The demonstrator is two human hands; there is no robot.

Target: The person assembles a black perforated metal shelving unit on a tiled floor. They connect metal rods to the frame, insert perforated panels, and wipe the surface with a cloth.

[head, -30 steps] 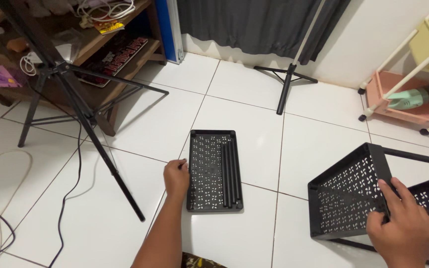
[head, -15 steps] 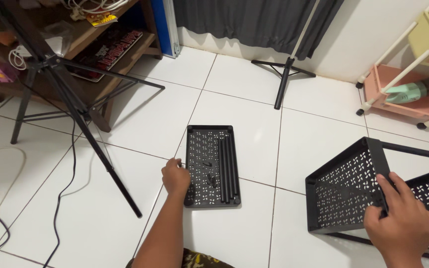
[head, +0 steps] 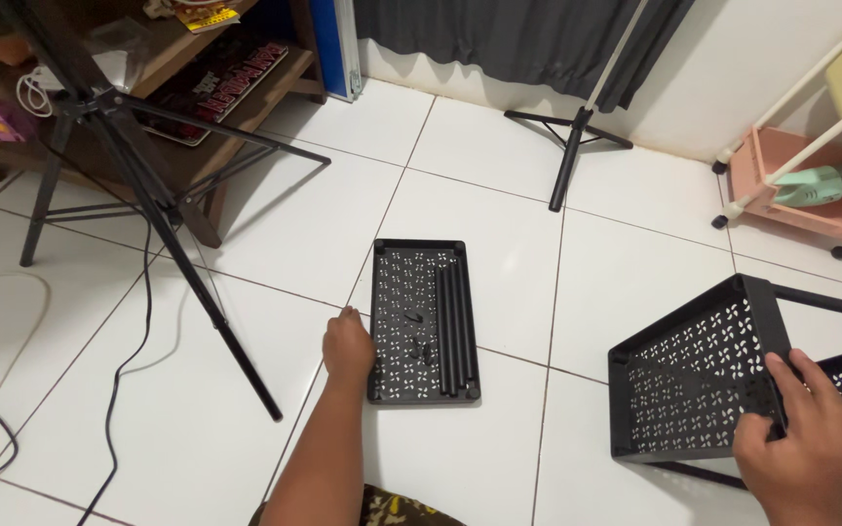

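- My left hand (head: 347,349) rests on the floor at the left long edge of the flat black perforated tray (head: 422,321); the fingers are curled close together against that rim, though I cannot tell whether they grip it or only touch it.
- The tray lies flat on the white tiled floor (head: 499,185), roughly mid-frame, with black rods (head: 451,326) lying loose along its right side and small dark fittings (head: 417,348) near its centre.
- Risk: if the tray is lifted or tilted by this one edge, the rods may roll out onto the tiles and the small fittings may scatter.
- My right hand (head: 811,448) clamps the corner of the black perforated shelf frame (head: 704,385), fingers spread over its top rail and thumb below.
- Risk: the frame stands tilted on one edge, held at a single corner; a slack hold could let it tip or scrape the floor.
- A tripod leg (head: 187,282) and a black cable (head: 114,390) lie near the left arm; a wide sweep could snag either.
- The pink trolley (head: 791,190) stands well apart, to the upper right.
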